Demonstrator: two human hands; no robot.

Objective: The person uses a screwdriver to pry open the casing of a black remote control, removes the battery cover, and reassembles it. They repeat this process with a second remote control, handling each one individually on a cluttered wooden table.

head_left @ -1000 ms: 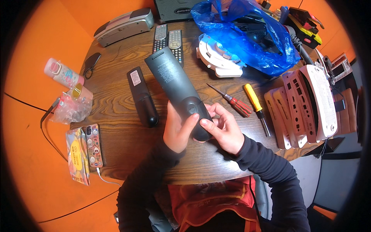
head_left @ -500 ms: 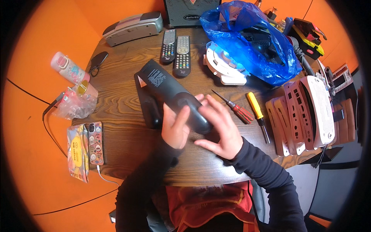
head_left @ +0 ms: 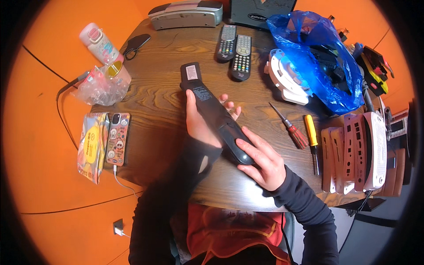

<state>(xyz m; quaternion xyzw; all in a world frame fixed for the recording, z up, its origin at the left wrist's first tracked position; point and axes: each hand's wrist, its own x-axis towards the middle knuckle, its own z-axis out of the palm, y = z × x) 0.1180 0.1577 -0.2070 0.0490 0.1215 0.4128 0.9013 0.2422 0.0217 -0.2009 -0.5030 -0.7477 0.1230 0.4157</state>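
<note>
A long black remote control (head_left: 212, 108) is held over the table with its printed back facing up. My left hand (head_left: 198, 117) cradles it from underneath, the thumb along one edge and fingertips showing past the other. On its rounded near end lie the fingers of my right hand (head_left: 263, 163), the thumb at the tip. Past its far end sticks out a second black piece with a pale label (head_left: 192, 72), mostly hidden behind it; I cannot tell whether my left hand holds this too. Two more remote controls, one (head_left: 226, 43) beside the other (head_left: 241, 57), lie buttons up farther back.
Right of my hands lie a red-handled screwdriver (head_left: 296, 132) and a yellow-handled one (head_left: 311, 132). White router-like cases (head_left: 375, 150) stand at the right. Behind them is a blue plastic bag (head_left: 349, 92). A phone (head_left: 118, 139), snack packet (head_left: 92, 148) and bottle (head_left: 100, 44) are on the left.
My view has shifted, moving the table things rightward. The remote control has turned steeper, and my left hand has gone farther underneath it. My right fingers now rest on its near end.
</note>
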